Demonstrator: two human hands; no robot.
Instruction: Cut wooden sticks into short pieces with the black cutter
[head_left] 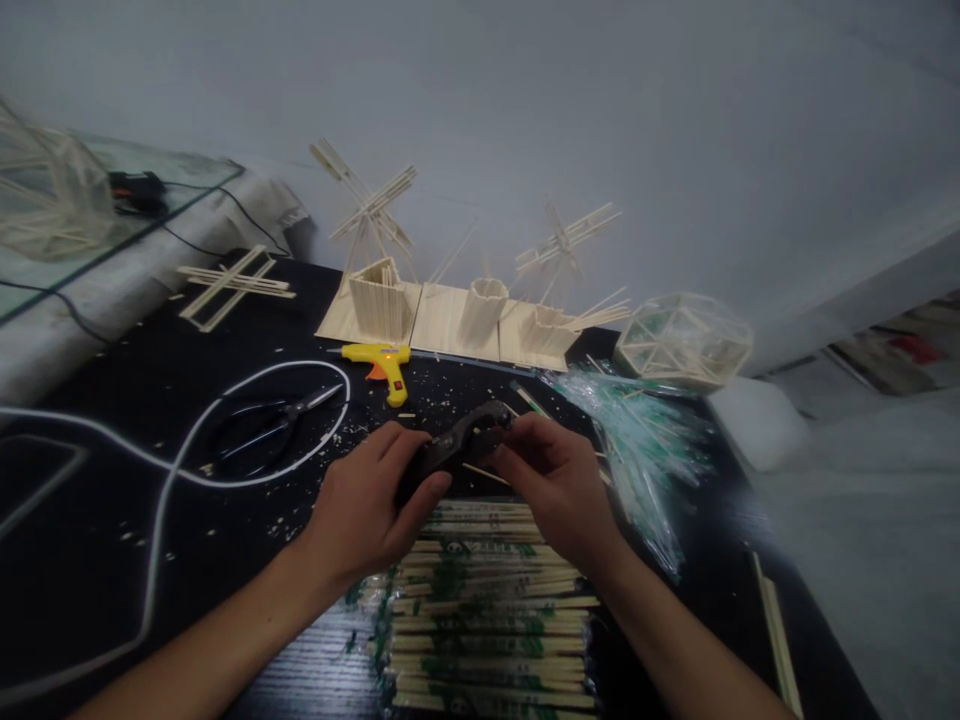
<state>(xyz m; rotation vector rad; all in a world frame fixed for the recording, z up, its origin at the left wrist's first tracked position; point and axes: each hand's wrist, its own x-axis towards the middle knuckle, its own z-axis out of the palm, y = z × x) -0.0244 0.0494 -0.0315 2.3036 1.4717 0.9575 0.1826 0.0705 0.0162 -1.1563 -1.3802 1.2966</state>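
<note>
A black curved tool (450, 437) with a notch near its right end is gripped in my left hand (367, 490), thumb and fingers closed around it. My right hand (562, 480) is closed in a pinch at the tool's right end; what lies between its fingertips is hidden. Below both hands lie several rows of wrapped wooden chopsticks (487, 630) in clear plastic with green print. Beyond my left hand, a yellow glue gun (382, 365) lies on its side. Black-handled scissors (289, 415) rest inside a loop of white cable (180, 460).
Wooden stick models on baseboards (454, 325) stand at the back, two with crossed blades. A loose stick cross (236, 288) lies at the left. Crumpled plastic wrappers (645, 440) and a faceted stick frame (686, 340) are to the right. Scraps dot the black table (247, 560).
</note>
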